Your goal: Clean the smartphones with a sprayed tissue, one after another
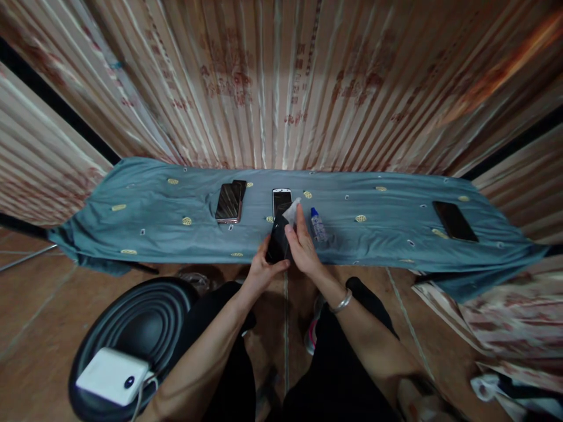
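My left hand (264, 266) grips a black smartphone (277, 241) by its lower left side, above the front edge of the cloth-covered bench. A white tissue (291, 212) is pinched in my right hand (302, 243), whose fingers lie along the phone's right side. Just beyond the held phone, a white-framed smartphone (282, 198) lies on the cloth, its lower part hidden. To the right of my right hand rests a small clear bottle (318, 225) with a blue cap.
Two dark phones (229, 203) overlap on the left of the blue-green cloth (334, 246). Another black phone (455, 221) lies far right. Patterned curtains (281, 88) hang behind. At lower left, a white power bank (113, 375) with a cable sits on a black round stool (141, 316).
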A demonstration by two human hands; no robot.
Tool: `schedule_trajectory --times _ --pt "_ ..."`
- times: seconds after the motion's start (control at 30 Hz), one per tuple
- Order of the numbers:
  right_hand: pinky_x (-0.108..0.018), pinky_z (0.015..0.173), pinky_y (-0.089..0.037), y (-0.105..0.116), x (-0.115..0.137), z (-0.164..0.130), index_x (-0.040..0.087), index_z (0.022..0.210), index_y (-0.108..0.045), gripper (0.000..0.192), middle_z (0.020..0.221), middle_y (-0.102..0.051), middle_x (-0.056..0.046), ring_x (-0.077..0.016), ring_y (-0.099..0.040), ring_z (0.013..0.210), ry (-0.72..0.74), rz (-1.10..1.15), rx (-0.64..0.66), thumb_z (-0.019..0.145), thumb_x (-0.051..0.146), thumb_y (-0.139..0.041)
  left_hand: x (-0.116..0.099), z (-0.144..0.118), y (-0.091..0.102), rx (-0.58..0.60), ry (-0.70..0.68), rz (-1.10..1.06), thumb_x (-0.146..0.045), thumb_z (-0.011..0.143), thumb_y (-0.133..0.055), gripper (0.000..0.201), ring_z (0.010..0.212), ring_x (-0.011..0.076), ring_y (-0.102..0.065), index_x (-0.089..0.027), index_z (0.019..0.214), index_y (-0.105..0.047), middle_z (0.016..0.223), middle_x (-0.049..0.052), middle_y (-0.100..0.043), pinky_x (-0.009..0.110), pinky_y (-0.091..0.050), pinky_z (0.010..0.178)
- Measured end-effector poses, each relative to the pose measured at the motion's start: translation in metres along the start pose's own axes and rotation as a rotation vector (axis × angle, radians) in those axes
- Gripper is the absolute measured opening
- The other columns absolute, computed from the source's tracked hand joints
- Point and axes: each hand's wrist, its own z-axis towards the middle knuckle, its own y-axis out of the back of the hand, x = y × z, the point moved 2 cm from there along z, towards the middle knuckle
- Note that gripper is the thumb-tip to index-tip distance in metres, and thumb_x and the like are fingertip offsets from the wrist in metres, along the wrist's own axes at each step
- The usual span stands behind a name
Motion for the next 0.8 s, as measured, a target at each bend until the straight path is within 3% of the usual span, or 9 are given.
schedule_trajectory --times 0.1,0.23,0.33,0.5,0.63,0.73,0.8 --pt "-0.04 0.126 -0.009 0.014 0.001 0.012 0.028 0.153 -0.034 0.067 0.163 -0.031 -0.001 -0.0178 -0.015 0.154 -0.013 0.096 -0.086 0.094 0.058 -0.046 0.005 -0.005 -0.004 0.045 0.026 -0.014 -0.017 0.041 -0.09 0.083 0.137 0.0337 -0.046 -0.018 0.12 -0.067 0.135 0.01 -0.062 0.045 -0.029 0.118" --pt "-0.039 0.125 -0.015 0.023 -0.002 0.023 0.03 0.133 -0.058 0.047 0.144 -0.057 0.001 -0.0169 -0.038 0.144 -0.007 0.231 -0.137 0.093 0.054 -0.049 0.006 -0.006 -0.005 0.088 0.035 0.01 -0.023 0.043 -0.09 0.078 0.137 0.0347 -0.047 -0.016 0.118 -0.068 0.132 0.011 -0.065 0.045 -0.027 0.119" --pt "-0.038 0.123 -0.02 0.026 -0.005 0.027 0.03 0.12 -0.065 0.037 0.132 -0.065 0.002 -0.0173 -0.047 0.136 -0.005 0.25 -0.169 0.092 0.051 -0.053 0.006 -0.007 -0.006 0.105 0.05 0.015 -0.029 0.047 -0.089 0.074 0.137 0.0366 -0.046 -0.016 0.117 -0.069 0.131 0.012 -0.066 0.046 -0.027 0.118" --pt "-0.039 0.121 -0.025 0.028 -0.002 0.025 0.028 0.123 -0.064 0.043 0.131 -0.065 -0.001 -0.019 -0.051 0.132 0.01 0.142 -0.151 0.093 0.055 -0.05 0.002 -0.01 -0.013 0.061 0.07 -0.004 -0.043 0.059 -0.084 0.065 0.133 0.0339 -0.05 -0.015 0.115 -0.069 0.131 0.014 -0.066 0.044 -0.031 0.116" --pt "-0.042 0.122 -0.026 0.025 0.001 0.022 0.024 0.135 -0.057 0.058 0.142 -0.059 -0.005 -0.0211 -0.047 0.138 0.018 0.043 -0.114 0.094 0.063 -0.041 -0.001 -0.013 -0.019 0.045 0.05 -0.002 -0.044 0.058 -0.085 0.059 0.125 0.0296 -0.056 -0.018 0.109 -0.071 0.122 0.01 -0.07 0.039 -0.037 0.109" --pt "-0.043 0.124 -0.023 0.018 -0.001 0.019 0.02 0.143 -0.05 0.073 0.153 -0.048 -0.008 -0.022 -0.04 0.145 -0.038 0.02 -0.075 0.093 0.07 -0.034 -0.001 -0.017 -0.023 0.086 0.108 -0.104 -0.048 0.059 -0.085 0.053 0.097 0.0234 -0.065 -0.016 0.101 -0.073 0.099 0.007 -0.075 0.034 -0.047 0.09" --pt "-0.043 0.125 -0.022 0.012 -0.005 0.018 0.019 0.147 -0.046 0.079 0.156 -0.043 -0.009 -0.0221 -0.036 0.147 -0.09 0.01 -0.035 0.092 0.073 -0.032 -0.001 -0.02 -0.025 0.106 0.162 -0.181 -0.051 0.06 -0.083 0.047 0.074 0.0169 -0.062 -0.015 0.088 -0.073 0.081 0.004 -0.072 0.03 -0.047 0.073"
